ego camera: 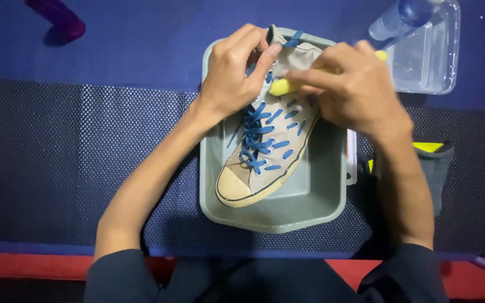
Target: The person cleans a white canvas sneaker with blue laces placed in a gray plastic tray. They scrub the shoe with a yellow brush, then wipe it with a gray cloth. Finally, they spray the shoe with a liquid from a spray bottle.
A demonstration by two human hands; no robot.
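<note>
A blue tabletop (113, 50), partly covered by a dark perforated rubber mat (85, 157), carries a grey-green rectangular plastic basin (276, 216). Inside the basin lies a beige canvas high-top shoe with blue laces (268, 146), its pale rubber toe pointing toward the person and its ankle opening against the far rim. A clear plastic box (430, 59) with a clear bottle (397, 19) leaning in it stands at the far right, well apart from the basin. The left hand (234, 78) has its grip closed on the shoe's upper collar beside the top eyelets. The right hand (355, 90) has its grip clamped on a small yellow brush (283, 86), whose end touches the shoe's side just beside the left hand's fingers.
</note>
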